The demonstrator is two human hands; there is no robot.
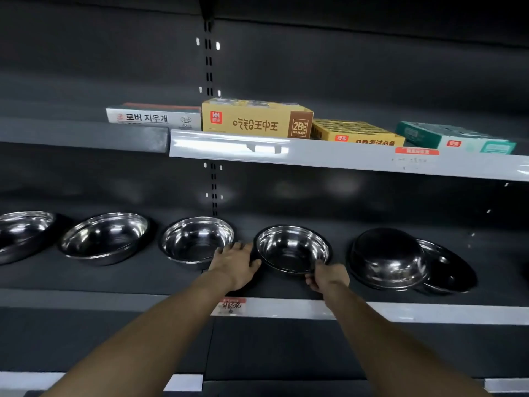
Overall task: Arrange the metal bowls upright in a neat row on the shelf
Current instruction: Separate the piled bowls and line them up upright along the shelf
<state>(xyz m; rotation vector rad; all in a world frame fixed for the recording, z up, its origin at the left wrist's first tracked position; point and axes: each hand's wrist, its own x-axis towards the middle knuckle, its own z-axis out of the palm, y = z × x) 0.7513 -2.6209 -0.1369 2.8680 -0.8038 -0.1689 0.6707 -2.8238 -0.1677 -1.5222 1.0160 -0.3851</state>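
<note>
The fourth steel bowl (292,249) sits upright on the dark shelf (143,279), just right of the third bowl (197,239) and left of an overturned bowl (388,257) resting on another bowl (449,267). The right hand (327,277) has its grip pinching the near rim of the fourth bowl; the left hand (236,265) lies spread and flat beside that bowl's left edge. To finish well, slide rather than lift, matching the gap and depth of the bowls to the left. The overturned one likely needs flipping next.
</note>
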